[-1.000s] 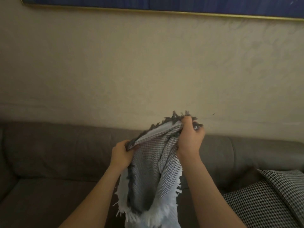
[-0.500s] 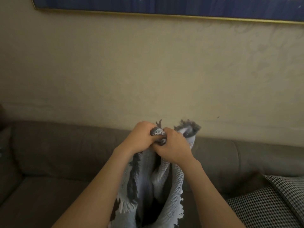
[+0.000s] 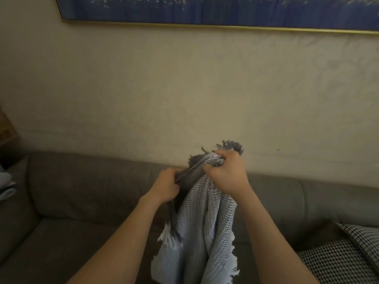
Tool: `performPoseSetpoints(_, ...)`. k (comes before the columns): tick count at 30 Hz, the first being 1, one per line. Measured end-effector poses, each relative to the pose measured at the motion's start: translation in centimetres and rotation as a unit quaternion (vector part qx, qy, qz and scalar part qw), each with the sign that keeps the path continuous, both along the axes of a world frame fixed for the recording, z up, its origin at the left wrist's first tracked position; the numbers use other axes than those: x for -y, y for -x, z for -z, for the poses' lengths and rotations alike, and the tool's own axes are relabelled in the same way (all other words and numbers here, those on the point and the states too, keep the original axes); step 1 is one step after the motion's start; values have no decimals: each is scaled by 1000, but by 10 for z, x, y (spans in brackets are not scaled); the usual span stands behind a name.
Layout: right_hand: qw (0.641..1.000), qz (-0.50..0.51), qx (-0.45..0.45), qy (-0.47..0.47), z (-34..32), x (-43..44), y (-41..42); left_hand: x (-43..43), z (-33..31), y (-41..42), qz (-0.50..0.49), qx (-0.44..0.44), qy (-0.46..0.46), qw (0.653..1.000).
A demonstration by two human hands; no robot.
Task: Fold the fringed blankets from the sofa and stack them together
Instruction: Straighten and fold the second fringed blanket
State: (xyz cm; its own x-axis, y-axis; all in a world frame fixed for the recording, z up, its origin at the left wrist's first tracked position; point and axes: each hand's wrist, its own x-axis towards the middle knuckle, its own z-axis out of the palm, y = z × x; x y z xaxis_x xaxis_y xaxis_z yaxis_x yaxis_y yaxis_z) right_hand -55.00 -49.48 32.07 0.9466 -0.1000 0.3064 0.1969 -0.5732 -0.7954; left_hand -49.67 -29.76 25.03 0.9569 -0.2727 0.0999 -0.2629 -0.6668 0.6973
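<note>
Grey-and-white waffle-weave cloth, the fringed blanket [image 3: 202, 232], hangs in a bunched column from both your hands. It is held up in front of the brown sofa [image 3: 82, 201], and its lower end runs out of the bottom of the view.

Your left hand [image 3: 166, 185] has its fingers curled tightly round the blanket's dark edge. Your right hand [image 3: 227, 175] sits higher and is closed in a fist round the gathered top, with dark fringe tufts poking up above its knuckles.

Half a second ago your hands were knuckle to knuckle at the top of the cloth. Now they have drawn apart, and a short stretch of dark edge is pulled between them. You seem to be working along that edge to find the corners, so the blanket is not yet spread and no fold has been made.

A checked cushion [image 3: 338, 257] lies at the lower right. A pale cloth [image 3: 6, 185] at the far left may be another blanket, though you cannot tell from here.
</note>
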Motion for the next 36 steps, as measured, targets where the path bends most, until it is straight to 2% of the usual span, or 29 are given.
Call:
performPoseSetpoints(4,978,-15,5,-206,-4,6,5,-9,16,1,-118,35,105,987)
performPoseSetpoints(6,962,4,-11,-272,-4,9,7,-6,9,0,-128,41,161,978)
performPoseSetpoints(9,960,46,-73,-268,-6,12,14,-3,-10,-5,-100,1,172,980)
performPoseSetpoints(12,957,-29,-183,-221,-5,23,19,-3,-30,-6,-42,-35,126,990)
performPoseSetpoints(14,921,-153,-297,-201,-9,30,26,-2,-47,-1,2,-85,114,990)
performPoseSetpoints(16,865,-277,-354,-225,-19,33,32,2,-63,4,49,-143,127,980)
performPoseSetpoints(17,848,-299,-361,-248,-22,33,30,4,-68,4,57,-159,138,976)
performPoseSetpoints(18,849,-283,-362,-262,-23,33,25,6,-73,4,51,-166,148,974)
performPoseSetpoints(19,866,-232,-358,-262,-24,30,20,9,-75,4,31,-169,162,972)
performPoseSetpoints(22,947,9,-252,-197,-6,23,-4,12,-74,5,-76,-164,172,969)
performPoseSetpoints(23,965,73,-193,-159,2,20,-7,11,-69,3,-115,-148,170,967)
performPoseSetpoints(25,983,139,-97,-75,13,16,-2,5,-57,-1,-184,-105,152,965)
performPoseSetpoints(27,993,113,-42,-18,24,10,4,-2,-49,-2,-181,-39,72,980)
performPoseSetpoints(29,999,-20,-31,24,40,0,6,0,-49,2,-53,-12,-19,998)
performPoseSetpoints(31,982,-147,-83,80,59,-12,4,6,-47,10,92,-23,-75,993)
performPoseSetpoints(33,968,-161,-130,143,69,-15,1,8,-45,17,143,-36,-107,983)
performPoseSetpoints(36,950,-126,-180,222,74,-11,-4,-4,-30,18,139,-66,-119,981)
